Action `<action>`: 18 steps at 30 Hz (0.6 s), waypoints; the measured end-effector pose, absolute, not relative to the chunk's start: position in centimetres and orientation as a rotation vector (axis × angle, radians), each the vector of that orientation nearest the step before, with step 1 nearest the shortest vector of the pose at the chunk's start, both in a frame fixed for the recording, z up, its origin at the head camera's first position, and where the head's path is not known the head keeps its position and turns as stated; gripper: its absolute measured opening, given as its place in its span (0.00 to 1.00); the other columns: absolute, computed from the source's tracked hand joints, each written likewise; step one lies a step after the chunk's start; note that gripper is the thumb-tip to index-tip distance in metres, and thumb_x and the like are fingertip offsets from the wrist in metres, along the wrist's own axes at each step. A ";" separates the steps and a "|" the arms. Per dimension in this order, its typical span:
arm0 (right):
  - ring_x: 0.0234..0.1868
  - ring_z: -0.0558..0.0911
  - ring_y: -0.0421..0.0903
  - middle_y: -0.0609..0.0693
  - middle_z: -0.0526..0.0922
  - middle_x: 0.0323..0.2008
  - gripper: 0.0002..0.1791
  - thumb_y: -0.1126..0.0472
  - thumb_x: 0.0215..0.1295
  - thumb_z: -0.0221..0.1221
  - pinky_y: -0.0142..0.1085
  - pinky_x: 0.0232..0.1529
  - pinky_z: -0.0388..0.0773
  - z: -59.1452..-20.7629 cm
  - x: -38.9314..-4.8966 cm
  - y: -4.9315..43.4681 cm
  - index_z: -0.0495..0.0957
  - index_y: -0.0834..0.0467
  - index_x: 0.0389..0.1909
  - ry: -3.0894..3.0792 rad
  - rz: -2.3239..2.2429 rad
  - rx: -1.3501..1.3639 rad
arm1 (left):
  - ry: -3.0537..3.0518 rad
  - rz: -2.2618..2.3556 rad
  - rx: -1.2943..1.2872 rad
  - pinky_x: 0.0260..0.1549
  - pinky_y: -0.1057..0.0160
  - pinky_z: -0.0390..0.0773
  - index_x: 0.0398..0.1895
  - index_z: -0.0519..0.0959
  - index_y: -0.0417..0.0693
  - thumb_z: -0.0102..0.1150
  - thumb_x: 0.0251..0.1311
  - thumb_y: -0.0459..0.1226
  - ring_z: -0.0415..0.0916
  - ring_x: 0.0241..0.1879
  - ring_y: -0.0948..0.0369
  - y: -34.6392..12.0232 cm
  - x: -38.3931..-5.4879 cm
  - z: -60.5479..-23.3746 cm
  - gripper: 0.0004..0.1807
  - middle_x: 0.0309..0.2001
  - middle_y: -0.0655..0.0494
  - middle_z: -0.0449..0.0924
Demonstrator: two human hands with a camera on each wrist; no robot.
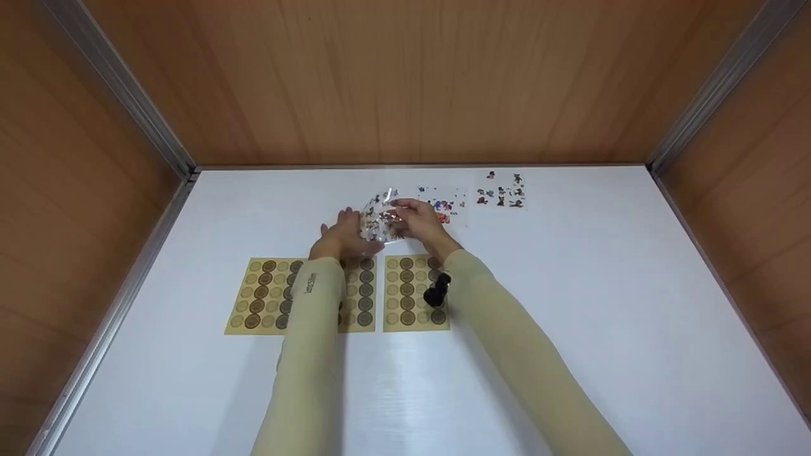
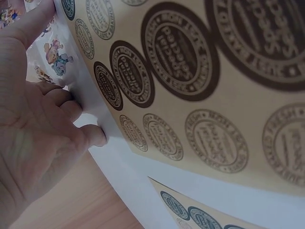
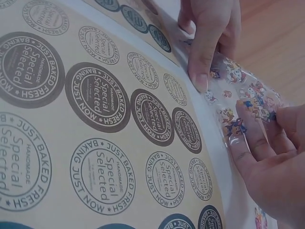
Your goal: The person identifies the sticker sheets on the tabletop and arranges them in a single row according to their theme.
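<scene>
A clear sticker sheet (image 1: 379, 221) with small cartoon figures is lifted and bent near the back of the white table. My right hand (image 1: 419, 223) pinches its right side, with thumb and fingers on opposite faces in the right wrist view. At its left edge my left hand (image 1: 345, 235) rests on the table, fingers spread, the thumb touching the sheet. In the left wrist view, the left fingers (image 2: 62, 102) lie loosely bent beside cartoon figures. Another clear sticker sheet (image 1: 459, 197) lies flat behind the right hand.
Brown sheets of round labels lie in front of the hands: a left group (image 1: 261, 296), partly covered by the left sleeve, and a right sheet (image 1: 415, 294). A further clear cartoon sheet (image 1: 500, 191) lies at the back right. Wood panels (image 1: 418, 82) enclose the table.
</scene>
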State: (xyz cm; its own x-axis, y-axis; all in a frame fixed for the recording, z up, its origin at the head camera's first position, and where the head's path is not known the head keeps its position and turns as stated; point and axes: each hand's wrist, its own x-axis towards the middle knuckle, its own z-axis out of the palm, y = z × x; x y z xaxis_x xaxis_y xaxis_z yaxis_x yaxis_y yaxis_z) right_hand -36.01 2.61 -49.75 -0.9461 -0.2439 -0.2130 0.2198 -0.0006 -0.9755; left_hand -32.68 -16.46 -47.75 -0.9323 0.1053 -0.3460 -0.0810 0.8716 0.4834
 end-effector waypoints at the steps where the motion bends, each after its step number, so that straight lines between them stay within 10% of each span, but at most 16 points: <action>1: 0.44 0.87 0.49 0.54 0.85 0.52 0.17 0.60 0.79 0.52 0.40 0.46 0.85 -49.7 -36.0 2.6 0.77 0.60 0.63 1.959 -2.015 -0.032 | 2.675 0.719 0.014 0.74 0.38 0.29 0.81 0.47 0.39 0.65 0.60 0.56 0.31 0.80 0.45 -16.5 -32.7 -47.8 0.56 0.81 0.38 0.36; 12: 0.43 0.87 0.48 0.54 0.86 0.51 0.17 0.62 0.78 0.53 0.42 0.50 0.85 -48.9 -36.0 3.5 0.76 0.61 0.63 1.887 -2.056 -0.055 | 2.704 0.849 0.044 0.75 0.39 0.47 0.76 0.53 0.41 0.70 0.60 0.50 0.60 0.72 0.42 -16.3 -32.2 -47.6 0.49 0.70 0.38 0.65; 18: 0.44 0.87 0.50 0.58 0.85 0.52 0.16 0.63 0.78 0.53 0.42 0.49 0.85 -46.6 -36.3 5.9 0.76 0.62 0.62 1.839 -2.113 -0.113 | 2.639 1.169 0.126 0.73 0.50 0.58 0.79 0.43 0.44 0.74 0.59 0.39 0.61 0.72 0.45 -14.3 -32.0 -46.0 0.55 0.73 0.37 0.62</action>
